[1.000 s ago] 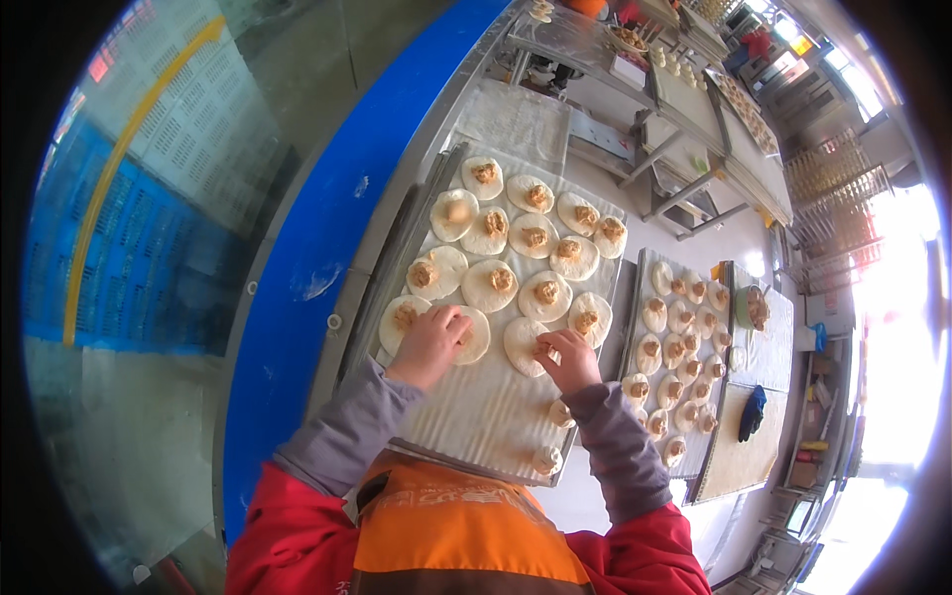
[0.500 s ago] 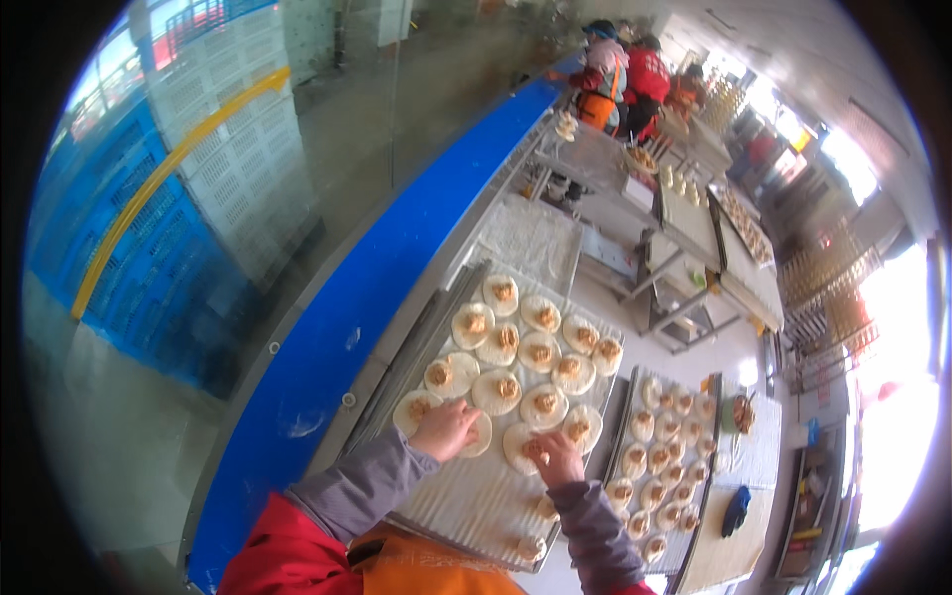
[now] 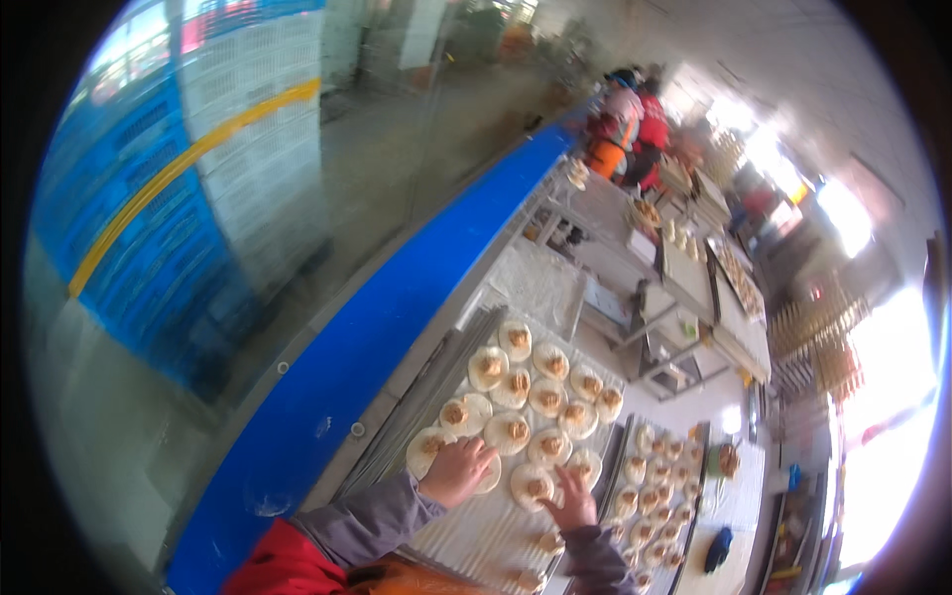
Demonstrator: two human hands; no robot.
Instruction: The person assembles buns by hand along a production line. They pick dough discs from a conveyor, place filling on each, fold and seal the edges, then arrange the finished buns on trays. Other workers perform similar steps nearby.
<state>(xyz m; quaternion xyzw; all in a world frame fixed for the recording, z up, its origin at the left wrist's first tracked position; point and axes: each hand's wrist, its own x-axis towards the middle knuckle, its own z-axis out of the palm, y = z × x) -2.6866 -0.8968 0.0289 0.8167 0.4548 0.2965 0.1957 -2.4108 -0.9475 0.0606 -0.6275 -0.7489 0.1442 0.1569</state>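
Round dough wrappers topped with brownish filling, such as a middle one (image 3: 507,432), lie in rows on a metal tray (image 3: 466,540) before me. My left hand (image 3: 458,472) rests at the near-left wrappers, fingers stretched over the edge of a partly covered wrapper (image 3: 489,480). To its right, my right hand (image 3: 572,500) has its fingers apart beside a filled wrapper (image 3: 533,486), its thumb near that wrapper's edge. No piece shows in either hand. Two small filled dough pieces, one of them a near piece (image 3: 532,579), sit at the tray's near right.
A second tray (image 3: 607,476) of filled dough pieces stands to the right, beside a pale table with a dark blue glove (image 3: 718,550) and a green container (image 3: 722,459). A blue conveyor belt (image 3: 367,347) runs along the left. Co-workers (image 3: 617,129) stand at its far end.
The view has shifted slightly, the tray now lower in it. My right hand has lifted off the filling of the near wrapper and spread its fingers. My left hand stays near the same wrappers.
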